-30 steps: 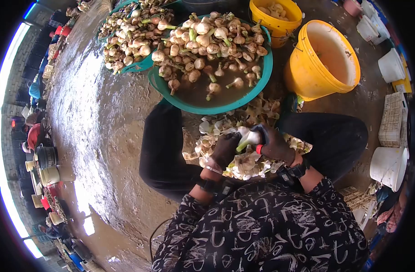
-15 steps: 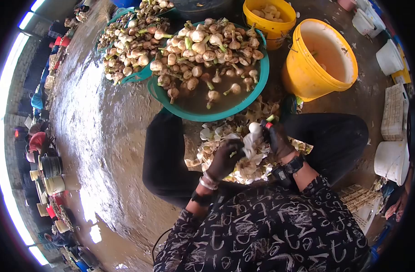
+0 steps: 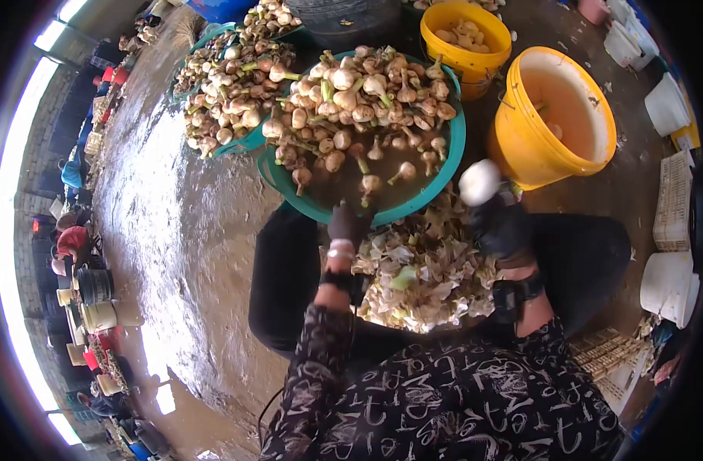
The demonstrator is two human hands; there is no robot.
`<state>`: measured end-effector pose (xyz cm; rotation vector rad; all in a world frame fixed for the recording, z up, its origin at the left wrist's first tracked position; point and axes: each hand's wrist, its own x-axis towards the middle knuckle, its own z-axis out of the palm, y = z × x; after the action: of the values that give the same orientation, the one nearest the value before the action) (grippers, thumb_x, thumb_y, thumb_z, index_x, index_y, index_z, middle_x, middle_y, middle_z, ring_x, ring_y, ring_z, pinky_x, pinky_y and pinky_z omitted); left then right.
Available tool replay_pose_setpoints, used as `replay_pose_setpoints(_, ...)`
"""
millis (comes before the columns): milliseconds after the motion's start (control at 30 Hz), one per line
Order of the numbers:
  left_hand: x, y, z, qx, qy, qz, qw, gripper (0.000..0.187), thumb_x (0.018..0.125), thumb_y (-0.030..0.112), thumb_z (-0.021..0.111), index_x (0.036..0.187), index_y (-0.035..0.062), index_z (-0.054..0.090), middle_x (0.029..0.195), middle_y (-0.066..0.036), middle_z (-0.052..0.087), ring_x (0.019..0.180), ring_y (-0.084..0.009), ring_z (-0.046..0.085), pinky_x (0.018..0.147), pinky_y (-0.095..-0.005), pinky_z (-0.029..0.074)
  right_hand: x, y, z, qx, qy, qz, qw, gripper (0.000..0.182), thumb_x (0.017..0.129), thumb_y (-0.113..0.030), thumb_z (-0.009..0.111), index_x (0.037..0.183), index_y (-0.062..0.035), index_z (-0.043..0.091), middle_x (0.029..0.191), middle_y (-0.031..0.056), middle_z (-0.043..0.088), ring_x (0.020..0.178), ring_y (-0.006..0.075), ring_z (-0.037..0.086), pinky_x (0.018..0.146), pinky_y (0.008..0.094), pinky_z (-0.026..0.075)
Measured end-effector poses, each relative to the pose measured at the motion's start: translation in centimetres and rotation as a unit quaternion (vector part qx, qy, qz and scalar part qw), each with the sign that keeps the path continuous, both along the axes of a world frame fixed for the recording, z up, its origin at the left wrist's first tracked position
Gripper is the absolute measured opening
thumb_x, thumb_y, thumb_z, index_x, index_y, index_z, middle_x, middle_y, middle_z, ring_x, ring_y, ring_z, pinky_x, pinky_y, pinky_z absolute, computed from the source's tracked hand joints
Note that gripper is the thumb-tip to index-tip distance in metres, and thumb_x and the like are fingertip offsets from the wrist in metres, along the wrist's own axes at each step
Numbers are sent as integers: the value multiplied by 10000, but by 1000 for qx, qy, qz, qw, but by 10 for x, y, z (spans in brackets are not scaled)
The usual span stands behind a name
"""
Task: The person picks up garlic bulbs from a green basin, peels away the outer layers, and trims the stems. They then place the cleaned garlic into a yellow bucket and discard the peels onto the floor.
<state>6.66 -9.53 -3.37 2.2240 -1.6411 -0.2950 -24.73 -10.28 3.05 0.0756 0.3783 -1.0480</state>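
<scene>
My left hand (image 3: 350,223) is at the near rim of a green tub (image 3: 290,201), its fingers apart and reaching over the edge beside a garlic bulb (image 3: 371,184) in murky water. More unpeeled garlic (image 3: 351,88) is heaped in the tub. A white peeled garlic bulb (image 3: 480,182), smeared by motion, is at the fingertips of my dark-gloved right hand (image 3: 501,229). That hand is left of a yellow bucket (image 3: 513,150), over my right leg. Garlic skins (image 3: 421,269) lie piled between my legs. The red-and-green object seen earlier in my right hand cannot be made out.
Another tub of garlic (image 3: 225,107) stands at the back left, beside a dark tub (image 3: 344,19). A smaller yellow bucket (image 3: 463,65) holds pale bulbs. White crates (image 3: 672,203) and buckets (image 3: 666,288) line the right. Across the wet floor (image 3: 175,253), other people sit among containers.
My left hand has moved from the skins forward to the tub's rim. My right hand has carried the peeled bulb forward and right, toward the yellow bucket. The view has shifted slightly.
</scene>
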Motion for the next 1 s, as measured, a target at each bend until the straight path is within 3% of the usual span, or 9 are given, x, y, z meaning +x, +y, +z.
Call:
replay_pose_setpoints(67, 12, -45, -2, 75, 58, -33, 995, 541, 720, 489, 669, 1000, 29, 621, 918, -203, 645, 855, -353, 617, 720, -406, 486, -3, -8, 75, -92, -16, -45, 995, 550, 908, -522, 393, 1159, -49, 515, 908, 94, 613, 750, 190, 578, 621, 337, 470)
replay_pose_setpoints(167, 12, -80, -49, 109, 211, -43, 970, 472, 708, 402, 702, 980, 24, 631, 861, -163, 654, 769, -312, 627, 678, -385, 491, 3, -16, 32, -132, 354, 9, 926, 576, 909, -531, 391, 1195, -43, 498, 907, 84, 608, 776, 159, 573, 642, 300, 469)
replay_pose_setpoints(333, -21, -83, -16, 174, 376, -72, 907, 353, 710, 266, 737, 938, 12, 649, 786, -77, 652, 677, -171, 609, 602, -305, 484, 44, 9, -41, -267, 489, 47, 829, 441, 850, -350, 610, 1174, -56, 553, 892, 44, 623, 737, 118, 588, 645, 255, 479)
replay_pose_setpoints(400, -36, -73, -17, 225, 483, -9, 846, 382, 746, 304, 727, 943, -11, 640, 843, -76, 650, 724, -136, 591, 600, -281, 469, 59, 12, -46, -404, 706, 45, 580, 455, 776, -241, 706, 1171, -68, 558, 870, 40, 616, 753, 117, 587, 647, 273, 474)
replay_pose_setpoints(467, -52, -53, -8, 165, 595, 11, 787, 387, 795, 330, 690, 959, -16, 631, 856, -61, 649, 716, -119, 567, 609, -267, 452, 67, 14, -30, -388, 704, 30, 594, 485, 720, -225, 753, 1144, -72, 574, 865, 82, 620, 750, 174, 611, 636, 308, 475)
replay_pose_setpoints(533, -62, -28, -1, 194, 565, 8, 802, 400, 838, 325, 643, 1024, -27, 604, 907, -71, 642, 775, -129, 552, 676, -289, 453, 69, 13, -32, -459, 750, -44, 474, 373, 732, -214, 733, 1049, -53, 617, 822, 131, 631, 717, 261, 626, 621, 340, 478)
replay_pose_setpoints(633, -68, 6, 19, 115, 570, -147, 800, 512, 870, 364, 589, 1172, -42, 509, 1043, -65, 595, 887, -129, 570, 710, -247, 480, 70, 19, -38, -375, 716, -80, 583, 269, 737, -198, 717, 943, -40, 647, 757, 157, 631, 680, 325, 616, 600, 360, 475)
replay_pose_setpoints(933, -81, 55, 101, 60, 203, -303, 929, 605, 707, 240, 769, 1190, -8, 503, 977, -80, 635, 876, -136, 588, 778, -293, 474, 58, 33, -2, -452, 680, 21, 577, 189, 805, -205, 639, 807, -17, 636, 652, 116, 609, 583, 211, 601, 540, 340, 450)
replay_pose_setpoints(1000, -74, 55, 89, 95, 305, -288, 903, 581, 722, 202, 759, 1195, -13, 498, 997, -76, 630, 892, -133, 586, 788, -287, 475, 51, 37, -8, -467, 697, 18, 544, 205, 825, -223, 615, 807, -20, 640, 652, 107, 607, 570, 195, 591, 532, 329, 444)
